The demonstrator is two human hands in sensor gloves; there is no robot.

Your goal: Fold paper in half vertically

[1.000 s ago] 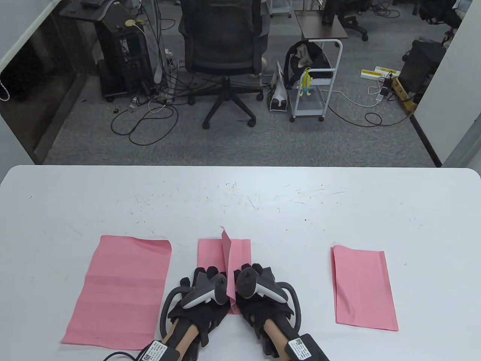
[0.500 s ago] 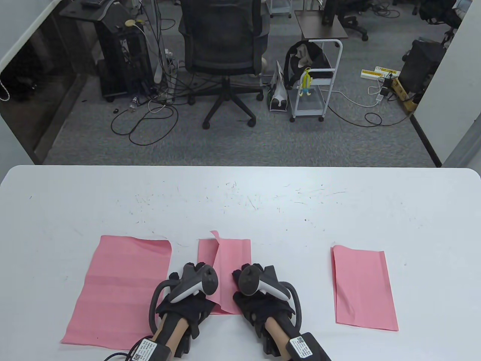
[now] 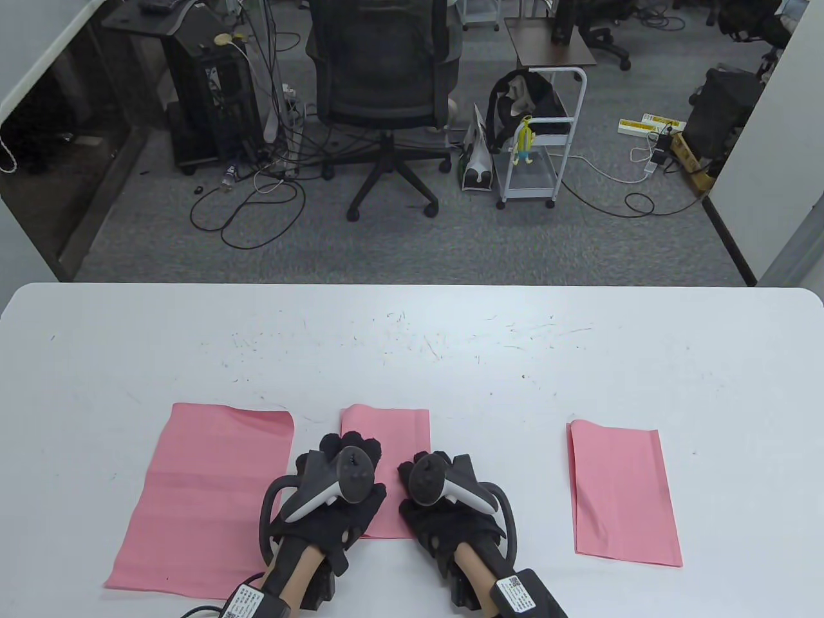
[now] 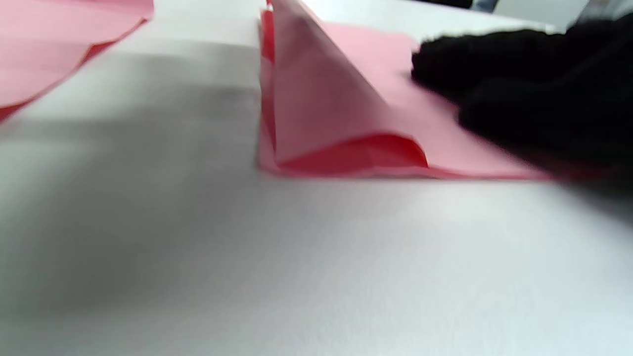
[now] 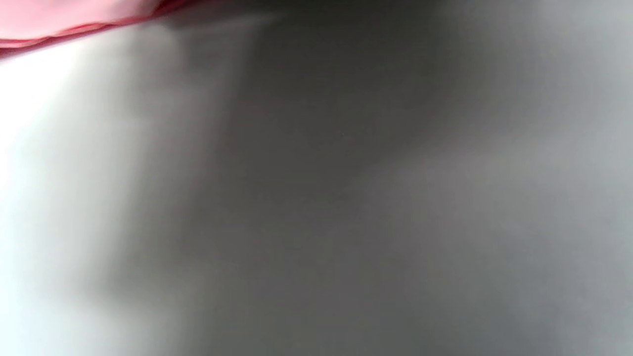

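A pink paper lies folded in half at the table's near middle. My left hand lies on its left half with fingers spread, pressing the top layer down. My right hand rests on its lower right part, fingers flat. In the left wrist view the paper still bulges open along its left folded side, and my gloved fingers press on it from the right. The right wrist view shows only a strip of the paper's edge and the blurred table.
An unfolded pink sheet lies to the left, close to my left hand. A folded pink sheet lies to the right. The white table reaches far beyond the sheets. An office chair stands past its far edge.
The paper's flap stood upright between my hands, then came down to the left. My left hand moved onto it and now presses it flat. The right hand has hardly moved.
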